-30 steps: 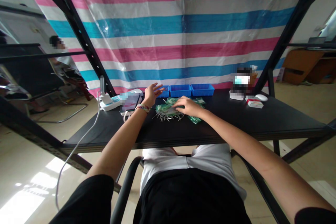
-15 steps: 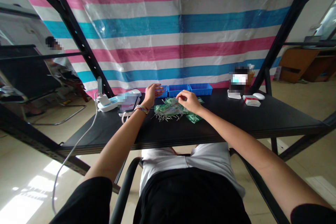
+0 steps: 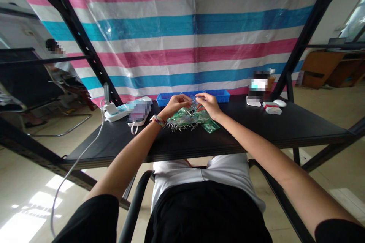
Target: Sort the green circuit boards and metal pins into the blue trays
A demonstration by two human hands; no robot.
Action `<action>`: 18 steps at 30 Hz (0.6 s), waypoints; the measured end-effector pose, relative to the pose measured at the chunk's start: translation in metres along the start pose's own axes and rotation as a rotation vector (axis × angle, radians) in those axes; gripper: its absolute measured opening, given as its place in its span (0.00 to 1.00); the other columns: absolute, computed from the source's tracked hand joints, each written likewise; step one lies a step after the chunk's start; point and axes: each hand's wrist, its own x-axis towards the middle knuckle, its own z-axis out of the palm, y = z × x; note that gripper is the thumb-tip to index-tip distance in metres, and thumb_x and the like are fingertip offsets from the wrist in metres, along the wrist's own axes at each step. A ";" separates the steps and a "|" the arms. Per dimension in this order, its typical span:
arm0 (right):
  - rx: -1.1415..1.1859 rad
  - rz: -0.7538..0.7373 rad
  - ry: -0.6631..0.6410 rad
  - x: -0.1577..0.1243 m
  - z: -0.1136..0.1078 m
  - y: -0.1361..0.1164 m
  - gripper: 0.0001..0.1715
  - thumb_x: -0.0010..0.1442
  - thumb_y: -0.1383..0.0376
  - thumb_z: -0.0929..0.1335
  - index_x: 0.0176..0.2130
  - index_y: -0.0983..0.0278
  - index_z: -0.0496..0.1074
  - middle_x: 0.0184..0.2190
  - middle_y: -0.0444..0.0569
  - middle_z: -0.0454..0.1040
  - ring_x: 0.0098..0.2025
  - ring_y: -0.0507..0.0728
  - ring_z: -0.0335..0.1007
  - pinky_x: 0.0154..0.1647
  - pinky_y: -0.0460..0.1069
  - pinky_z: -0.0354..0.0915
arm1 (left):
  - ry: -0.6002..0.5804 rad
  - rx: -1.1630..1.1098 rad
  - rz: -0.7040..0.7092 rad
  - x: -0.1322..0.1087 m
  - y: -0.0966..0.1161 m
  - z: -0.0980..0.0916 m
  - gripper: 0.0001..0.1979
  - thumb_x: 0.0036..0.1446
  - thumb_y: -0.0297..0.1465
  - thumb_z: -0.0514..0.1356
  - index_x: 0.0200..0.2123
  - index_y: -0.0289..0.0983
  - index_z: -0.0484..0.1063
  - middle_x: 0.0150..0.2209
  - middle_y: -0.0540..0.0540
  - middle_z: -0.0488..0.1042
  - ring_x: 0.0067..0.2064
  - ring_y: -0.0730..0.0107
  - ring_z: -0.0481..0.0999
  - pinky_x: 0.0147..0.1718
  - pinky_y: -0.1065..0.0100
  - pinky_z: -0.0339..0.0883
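A heap of small green packets and thin metal pins (image 3: 190,120) lies on the black table (image 3: 256,129) in front of me. Just above that heap, my left hand (image 3: 176,104) and my right hand (image 3: 207,103) meet, fingertips pinched toward each other. Between them is a small clear piece (image 3: 194,100), too small to name. My left wrist carries a striped band (image 3: 158,120).
Blue trays (image 3: 219,96) line the table's back edge under a striped tarp. At the left are a white power strip (image 3: 114,113) with a cable and a blurred device. At the right are a white mouse (image 3: 280,103) and a red-white box (image 3: 272,108). Another person sits far left.
My left hand came back from the blue tray toward the middle. My right hand lifted off the heap, and both now pinch together above it.
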 end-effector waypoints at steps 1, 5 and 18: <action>-0.003 0.016 -0.021 -0.001 0.001 -0.001 0.26 0.53 0.48 0.79 0.44 0.60 0.77 0.33 0.46 0.77 0.30 0.57 0.77 0.28 0.55 0.81 | 0.020 -0.005 0.000 0.000 0.001 0.000 0.15 0.49 0.35 0.79 0.35 0.35 0.81 0.31 0.44 0.81 0.33 0.66 0.81 0.38 0.65 0.76; -0.030 0.033 -0.071 -0.002 0.002 -0.003 0.24 0.49 0.49 0.82 0.37 0.61 0.77 0.30 0.46 0.75 0.29 0.57 0.76 0.27 0.55 0.81 | 0.047 0.020 -0.011 -0.002 0.004 0.003 0.16 0.50 0.38 0.79 0.32 0.35 0.79 0.28 0.46 0.80 0.30 0.68 0.79 0.35 0.67 0.73; -0.415 -0.416 0.028 -0.010 0.001 -0.011 0.10 0.64 0.56 0.76 0.39 0.59 0.85 0.42 0.53 0.78 0.40 0.60 0.76 0.39 0.56 0.79 | 0.108 -0.095 -0.123 -0.002 0.006 0.001 0.17 0.59 0.42 0.74 0.33 0.33 0.81 0.33 0.32 0.84 0.33 0.59 0.83 0.33 0.64 0.76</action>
